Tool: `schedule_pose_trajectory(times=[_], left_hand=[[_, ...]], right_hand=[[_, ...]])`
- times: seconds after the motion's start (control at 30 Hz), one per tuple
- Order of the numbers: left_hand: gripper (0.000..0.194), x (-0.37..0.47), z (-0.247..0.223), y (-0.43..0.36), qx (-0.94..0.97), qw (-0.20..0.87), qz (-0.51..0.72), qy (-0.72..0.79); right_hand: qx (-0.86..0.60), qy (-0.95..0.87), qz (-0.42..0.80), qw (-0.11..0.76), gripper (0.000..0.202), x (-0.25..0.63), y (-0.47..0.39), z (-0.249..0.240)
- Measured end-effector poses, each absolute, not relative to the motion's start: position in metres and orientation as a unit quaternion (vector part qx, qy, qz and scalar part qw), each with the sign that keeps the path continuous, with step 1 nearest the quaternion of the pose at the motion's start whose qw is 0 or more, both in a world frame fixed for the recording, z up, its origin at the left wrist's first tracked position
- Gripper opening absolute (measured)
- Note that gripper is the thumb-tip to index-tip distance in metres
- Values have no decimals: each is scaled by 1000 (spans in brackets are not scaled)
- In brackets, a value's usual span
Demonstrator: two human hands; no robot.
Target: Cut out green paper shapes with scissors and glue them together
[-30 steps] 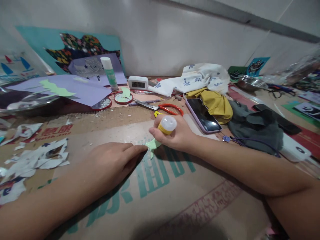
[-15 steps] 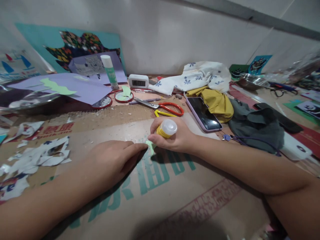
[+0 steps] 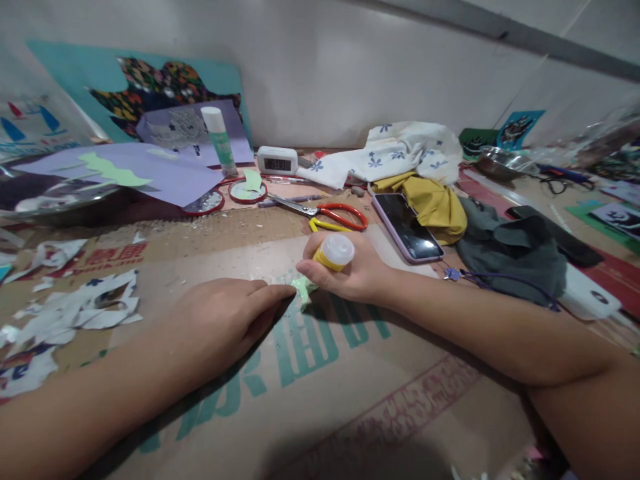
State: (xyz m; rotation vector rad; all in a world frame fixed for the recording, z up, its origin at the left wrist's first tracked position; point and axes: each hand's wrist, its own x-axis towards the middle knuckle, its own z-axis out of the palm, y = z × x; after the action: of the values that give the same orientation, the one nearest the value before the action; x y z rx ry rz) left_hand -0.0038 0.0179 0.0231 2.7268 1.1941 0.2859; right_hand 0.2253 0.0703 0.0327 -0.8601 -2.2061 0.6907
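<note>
A yellow glue stick (image 3: 336, 255) with a translucent whitish end facing up is gripped in my right hand (image 3: 357, 270), fingers wrapped around it. Its lower end is hidden behind that hand, over a small light-green paper cutout (image 3: 303, 291) with a shiny, wet-looking surface. My left hand (image 3: 233, 313) lies low on the cardboard, its thumb and fingers close together, the fingertips pinning the cutout's left edge. Just beyond my right hand lie scissors (image 3: 320, 217) with red and yellow handles.
Printed cardboard (image 3: 350, 393) covers the worktop. White paper scraps (image 3: 85, 310) lie left. Behind stand another glue stick (image 3: 219, 141) and a white digital clock (image 3: 277, 161). Purple paper (image 3: 175, 177) bears a green cutout. A phone (image 3: 407, 227) and dark cloth (image 3: 510, 253) lie right.
My right hand and the glue stick have shifted slightly rightward and tipped a little, showing more of the green cutout. My left hand stays in place.
</note>
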Motion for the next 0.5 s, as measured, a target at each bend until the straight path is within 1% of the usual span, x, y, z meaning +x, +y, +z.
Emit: schedule_pose_trajectory(times=[0.17,0.33,0.5], left_hand=[[33,-4,23,19,911,87,95,392],[36,-3,24,19,904,86,84,410],[33,-3,26,19,900,121,76,411]], right_hand=[[-352,-840,243,335,40,225,71,32],[-351,-842,252,323,40,224,70,33],[-369,-841,241,313,40,224,71,34]])
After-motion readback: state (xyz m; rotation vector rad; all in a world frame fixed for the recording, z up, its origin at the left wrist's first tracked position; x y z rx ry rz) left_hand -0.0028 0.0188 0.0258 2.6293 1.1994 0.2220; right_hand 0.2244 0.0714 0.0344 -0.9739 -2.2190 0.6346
